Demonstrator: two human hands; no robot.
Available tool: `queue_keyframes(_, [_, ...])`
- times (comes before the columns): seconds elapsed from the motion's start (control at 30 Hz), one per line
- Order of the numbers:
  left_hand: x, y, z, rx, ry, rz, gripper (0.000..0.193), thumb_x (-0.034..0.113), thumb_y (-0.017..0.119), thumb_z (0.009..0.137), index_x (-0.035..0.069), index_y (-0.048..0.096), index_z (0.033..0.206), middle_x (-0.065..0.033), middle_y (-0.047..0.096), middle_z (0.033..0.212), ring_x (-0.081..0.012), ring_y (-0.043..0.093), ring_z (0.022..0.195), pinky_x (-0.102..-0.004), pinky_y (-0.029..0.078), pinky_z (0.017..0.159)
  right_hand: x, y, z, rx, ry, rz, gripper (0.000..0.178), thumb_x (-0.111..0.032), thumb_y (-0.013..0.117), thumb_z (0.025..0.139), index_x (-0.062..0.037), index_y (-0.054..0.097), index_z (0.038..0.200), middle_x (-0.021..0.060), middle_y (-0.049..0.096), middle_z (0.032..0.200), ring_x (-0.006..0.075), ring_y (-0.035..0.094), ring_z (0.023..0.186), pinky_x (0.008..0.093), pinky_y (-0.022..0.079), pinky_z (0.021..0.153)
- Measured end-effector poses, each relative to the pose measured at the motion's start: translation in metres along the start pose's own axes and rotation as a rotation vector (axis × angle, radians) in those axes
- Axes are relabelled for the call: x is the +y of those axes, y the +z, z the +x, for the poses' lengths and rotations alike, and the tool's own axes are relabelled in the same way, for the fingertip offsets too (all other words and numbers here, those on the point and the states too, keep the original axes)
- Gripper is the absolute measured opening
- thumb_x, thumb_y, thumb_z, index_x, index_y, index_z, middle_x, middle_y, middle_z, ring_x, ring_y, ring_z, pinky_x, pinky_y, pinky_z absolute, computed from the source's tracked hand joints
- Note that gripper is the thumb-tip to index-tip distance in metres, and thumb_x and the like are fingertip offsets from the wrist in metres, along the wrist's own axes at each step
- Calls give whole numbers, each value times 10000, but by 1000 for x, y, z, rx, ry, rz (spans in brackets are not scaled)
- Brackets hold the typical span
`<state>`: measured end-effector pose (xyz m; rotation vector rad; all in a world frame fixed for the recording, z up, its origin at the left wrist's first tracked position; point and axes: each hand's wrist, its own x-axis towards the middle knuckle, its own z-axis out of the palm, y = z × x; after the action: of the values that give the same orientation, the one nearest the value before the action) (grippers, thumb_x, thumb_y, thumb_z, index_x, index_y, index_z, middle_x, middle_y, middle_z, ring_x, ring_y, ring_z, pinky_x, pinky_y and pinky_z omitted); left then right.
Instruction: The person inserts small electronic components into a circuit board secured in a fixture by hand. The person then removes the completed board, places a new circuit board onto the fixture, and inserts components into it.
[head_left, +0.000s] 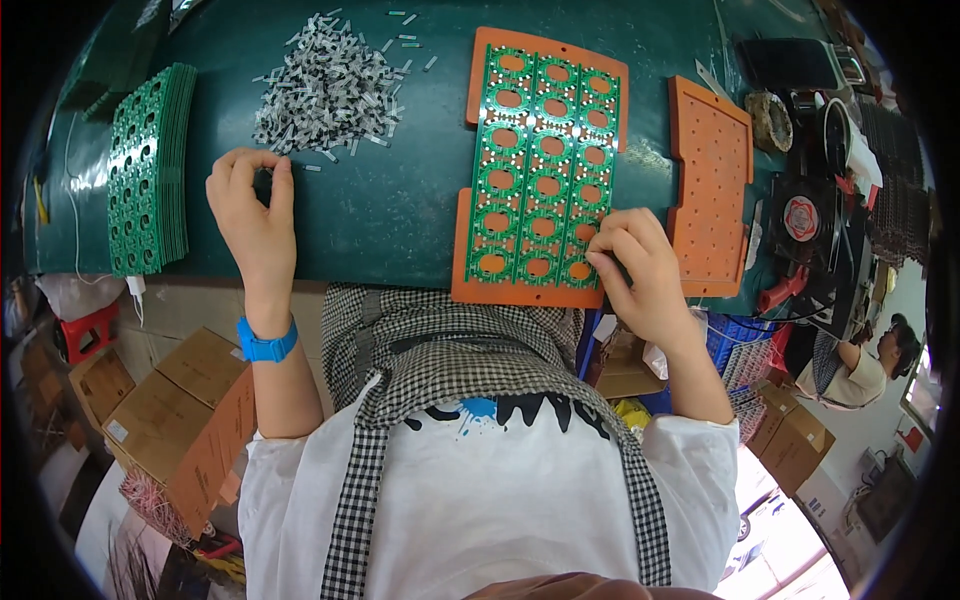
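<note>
My left hand (pixel 255 205) is at the near edge of a heap of small grey-white strip-like parts (pixel 330 90). Thumb and forefinger are brought together in a pinch, and whatever is between the tips is too small to see. A green circuit board panel (pixel 545 165) with rows of oval openings lies in an orange fixture plate (pixel 465 240). Over the panel's near right corner is my right hand (pixel 640 270), its fingers bent and the thumb close to the forefinger; what it pinches, if anything, is hidden.
Left on the green table (pixel 400 220) stands a stack of green circuit panels (pixel 150 170). A second orange plate (pixel 710 190) lies to the right, with a roll of tape (pixel 768 122) and a red-handled tool (pixel 783 290) beyond. Cardboard boxes (pixel 165 410) are below left. Another person (pixel 855 365) is far right.
</note>
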<state>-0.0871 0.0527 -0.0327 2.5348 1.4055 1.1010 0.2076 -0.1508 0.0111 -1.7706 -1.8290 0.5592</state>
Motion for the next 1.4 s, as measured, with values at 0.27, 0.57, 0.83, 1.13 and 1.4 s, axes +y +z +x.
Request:
queue_keyframes(0.27, [-7, -3, -14, 17, -440, -483, 45, 20, 642, 883, -16, 633, 909, -36, 652, 853, -102, 596, 732, -220, 467, 663, 4, 11, -14, 164, -229, -268, 189, -19, 693, 730, -48, 610, 898, 75, 592, 883, 269, 598, 792, 363, 497, 665])
queue_keyframes(0.57, [69, 2, 28, -244, -197, -639, 151, -26, 641, 820, 3, 700, 956, -94, 681, 870, -164, 632, 789, -260, 487, 713, -4, 14, -17, 172, -174, -318, 239, -65, 750, 677, -47, 622, 878, 76, 601, 893, 248, 605, 789, 348, 497, 639])
queue_keyframes(0.83, [110, 129, 106, -393, -105, -721, 164, 66, 613, 848, 31, 684, 991, -89, 700, 913, -190, 676, 854, -314, 534, 737, -27, 94, -79, 31, 497, 803, 227, -167, 533, 947, 15, 630, 853, 104, 678, 847, 165, 634, 690, 289, 490, 598])
queue_keyframes(1.13, [102, 67, 23, -499, -173, -823, 212, 66, 615, 830, 36, 671, 1032, -93, 683, 794, -158, 675, 737, -286, 516, 649, -40, 48, -108, 990, 799, 1160, 431, -292, 398, 995, 8, 474, 1296, 136, 543, 1275, 224, 552, 1142, 383, 450, 971])
queue_keyframes(1.4, [94, 9, -6, -667, -673, -1351, 287, -54, 554, 886, -42, 567, 1172, -147, 691, 931, -190, 685, 875, -273, 551, 797, 85, -95, 30, 35, 589, 585, 315, -247, 481, 996, 7, 619, 1123, 28, 654, 1031, 85, 586, 930, 240, 461, 832])
